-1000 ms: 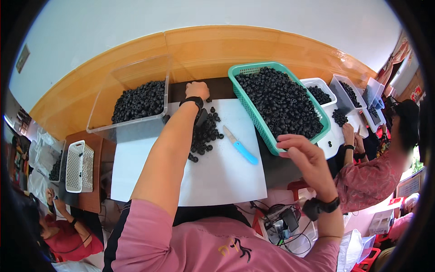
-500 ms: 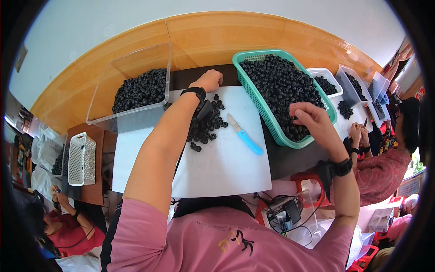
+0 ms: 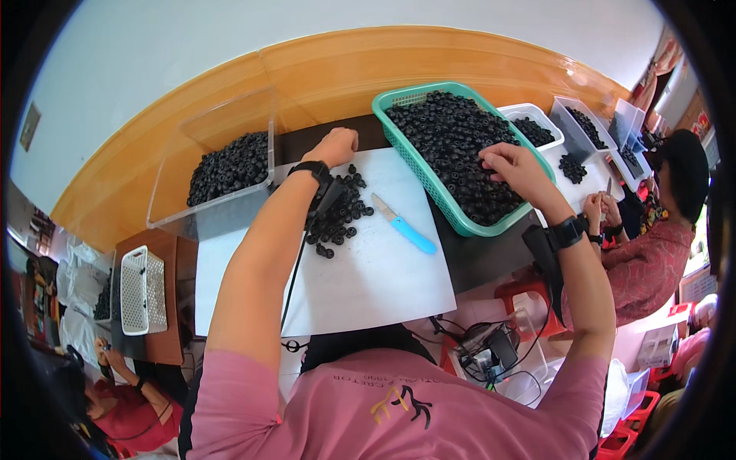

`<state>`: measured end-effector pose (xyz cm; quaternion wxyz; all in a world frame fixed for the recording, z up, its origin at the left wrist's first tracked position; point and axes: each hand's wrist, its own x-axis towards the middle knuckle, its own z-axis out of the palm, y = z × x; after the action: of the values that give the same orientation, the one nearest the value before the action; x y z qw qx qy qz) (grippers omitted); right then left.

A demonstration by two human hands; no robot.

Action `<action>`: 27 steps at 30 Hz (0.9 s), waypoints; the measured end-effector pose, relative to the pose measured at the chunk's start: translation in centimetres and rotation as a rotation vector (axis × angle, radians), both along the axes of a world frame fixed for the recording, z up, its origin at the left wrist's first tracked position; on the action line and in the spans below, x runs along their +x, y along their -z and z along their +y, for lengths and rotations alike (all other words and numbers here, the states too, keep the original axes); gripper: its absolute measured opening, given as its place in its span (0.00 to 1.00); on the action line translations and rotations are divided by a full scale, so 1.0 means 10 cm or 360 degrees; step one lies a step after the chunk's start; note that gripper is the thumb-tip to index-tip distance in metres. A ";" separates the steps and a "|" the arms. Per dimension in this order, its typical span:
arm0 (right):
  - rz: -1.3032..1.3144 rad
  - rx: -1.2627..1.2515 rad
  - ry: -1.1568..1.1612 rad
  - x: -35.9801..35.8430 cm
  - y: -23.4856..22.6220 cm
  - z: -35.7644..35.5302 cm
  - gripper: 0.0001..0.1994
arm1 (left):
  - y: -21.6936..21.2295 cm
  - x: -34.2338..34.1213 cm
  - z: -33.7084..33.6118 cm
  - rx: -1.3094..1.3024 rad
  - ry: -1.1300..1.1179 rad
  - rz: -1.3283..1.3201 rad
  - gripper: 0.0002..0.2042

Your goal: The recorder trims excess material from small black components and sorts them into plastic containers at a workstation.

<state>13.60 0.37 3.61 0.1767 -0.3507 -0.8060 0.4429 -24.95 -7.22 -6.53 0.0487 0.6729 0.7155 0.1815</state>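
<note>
My left hand (image 3: pixel 337 146) is curled closed at the far edge of a white sheet (image 3: pixel 368 284); whatever its fingers hold, if anything, is hidden. Just nearer lies a loose pile of small black ring-shaped parts (image 3: pixel 337 222), partly behind my wrist. Over a green basket (image 3: pixel 420 184) heaped with the same black parts (image 3: pixel 452 138), my right hand (image 3: pixel 515 170) has thumb and fingers pinched together. I cannot make out what is between them. A knife with a blue handle (image 3: pixel 414 234) lies on the sheet between the pile and the basket.
A clear bin (image 3: pixel 172 184) of black parts stands at left. Right of the basket are a white tub (image 3: pixel 558 153) and more clear bins. Co-workers sit at right (image 3: pixel 644 261) and lower left (image 3: pixel 138 414). A white basket (image 3: pixel 144 295) rests on a brown table.
My right hand has moved slightly farther away over the green basket. My left hand stays near the sheet's far edge. The whole view has shifted a little.
</note>
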 end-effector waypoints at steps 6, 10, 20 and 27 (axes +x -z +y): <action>0.0189 0.0058 0.0346 0.09 0.08 0.29 0.18 | -0.21 0.24 -0.26 -0.0212 0.0009 -0.0041 0.07; 0.0337 -0.0317 0.0546 0.19 -0.06 0.25 0.25 | -0.56 0.65 -0.14 0.0564 -0.0005 -0.0488 0.11; 0.0246 -0.1160 0.0583 0.04 -0.15 -0.34 0.34 | -0.49 1.90 0.42 0.0230 0.0015 -0.0650 0.24; 0.0363 -0.1158 0.0698 -0.28 0.16 -0.37 0.28 | -0.50 2.42 0.33 0.0111 -0.0253 -0.0956 0.18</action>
<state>10.78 -3.33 2.00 0.2192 -0.5016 -0.4793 0.6860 -0.73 -3.90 -1.57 0.2206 0.5324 0.7128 0.3998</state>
